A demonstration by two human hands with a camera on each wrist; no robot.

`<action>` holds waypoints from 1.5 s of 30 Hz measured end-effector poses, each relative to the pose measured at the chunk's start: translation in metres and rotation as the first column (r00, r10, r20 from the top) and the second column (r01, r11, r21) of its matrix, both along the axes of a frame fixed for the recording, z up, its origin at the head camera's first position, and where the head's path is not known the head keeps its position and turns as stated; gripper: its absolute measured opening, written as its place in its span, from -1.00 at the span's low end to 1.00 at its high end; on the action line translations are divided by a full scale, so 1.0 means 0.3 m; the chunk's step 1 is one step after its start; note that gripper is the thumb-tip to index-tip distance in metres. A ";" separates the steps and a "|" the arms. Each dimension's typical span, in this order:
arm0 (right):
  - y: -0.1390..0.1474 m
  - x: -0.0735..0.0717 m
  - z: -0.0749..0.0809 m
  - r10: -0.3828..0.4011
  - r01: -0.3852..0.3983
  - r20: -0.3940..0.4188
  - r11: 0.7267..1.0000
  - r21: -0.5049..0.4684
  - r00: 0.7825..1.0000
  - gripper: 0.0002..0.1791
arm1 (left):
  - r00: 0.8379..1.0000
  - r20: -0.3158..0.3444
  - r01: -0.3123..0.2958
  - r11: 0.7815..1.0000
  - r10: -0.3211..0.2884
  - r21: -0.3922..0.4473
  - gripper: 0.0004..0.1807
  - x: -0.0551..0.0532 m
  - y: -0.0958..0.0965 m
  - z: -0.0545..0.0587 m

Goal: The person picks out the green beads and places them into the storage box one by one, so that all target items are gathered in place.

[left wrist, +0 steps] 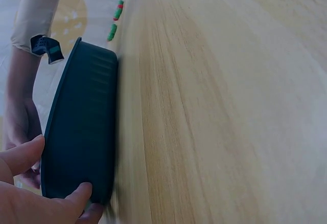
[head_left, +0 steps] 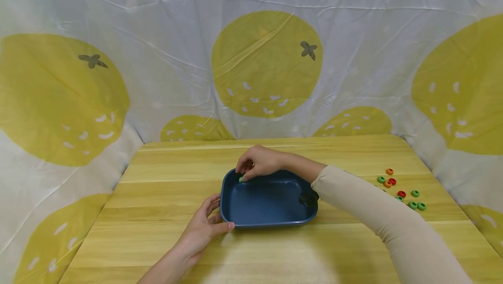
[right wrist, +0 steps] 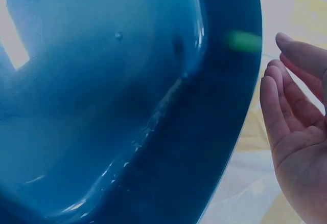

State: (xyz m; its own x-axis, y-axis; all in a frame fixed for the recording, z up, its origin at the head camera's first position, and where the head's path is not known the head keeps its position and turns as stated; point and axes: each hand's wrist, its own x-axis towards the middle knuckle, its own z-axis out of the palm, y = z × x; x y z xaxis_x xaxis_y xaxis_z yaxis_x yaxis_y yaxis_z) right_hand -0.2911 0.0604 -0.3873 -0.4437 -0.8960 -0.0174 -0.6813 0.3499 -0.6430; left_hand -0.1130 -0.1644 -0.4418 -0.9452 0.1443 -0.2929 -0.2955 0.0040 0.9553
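Observation:
A deep dark-blue rectangular tray (head_left: 267, 222) stands on the wooden table. My left hand (head_left: 202, 227) holds its near left corner, thumb at the rim and fingers against the outer wall; the left wrist view shows the fingertips on that wall (left wrist: 79, 116). Over the far left corner is my right hand (head_left: 259, 161), its fingers loosely bent. A green bead (head_left: 241, 179) shows just below its thumb. In the right wrist view this bead (right wrist: 244, 41) is a blurred streak against the inner wall, apart from the spread fingertips of the right hand (right wrist: 299, 88).
Several green, red and orange beads (head_left: 401, 194) lie scattered at the table's right, partly behind the right sleeve (head_left: 377, 205). A black wrist camera (head_left: 308, 199) hangs over the tray's right end. Behind the table (head_left: 165, 179) hangs a white cloth with yellow fruit prints (head_left: 267, 65).

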 end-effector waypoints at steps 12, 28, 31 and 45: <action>0.059 0.013 0.031 -0.036 0.035 -0.019 0.999 -0.013 0.999 -0.70 | 1.000 -0.009 -0.002 1.000 0.002 0.000 -0.02 0.000 0.004 0.008; 0.193 0.061 0.025 -0.102 0.103 0.023 0.993 -0.052 0.995 -0.70 | 1.000 -0.021 -0.008 1.000 0.008 0.002 -0.02 0.006 0.006 0.004; 0.219 0.069 0.030 -0.124 0.125 0.033 0.991 -0.047 0.992 -0.69 | 1.000 -0.019 -0.008 1.000 0.008 0.002 -0.01 0.007 0.005 0.003; 0.345 0.099 0.020 -0.206 0.210 0.058 0.975 -0.075 0.977 -0.72 | 1.000 -0.029 0.011 1.000 -0.010 0.023 0.00 0.009 -0.002 -0.004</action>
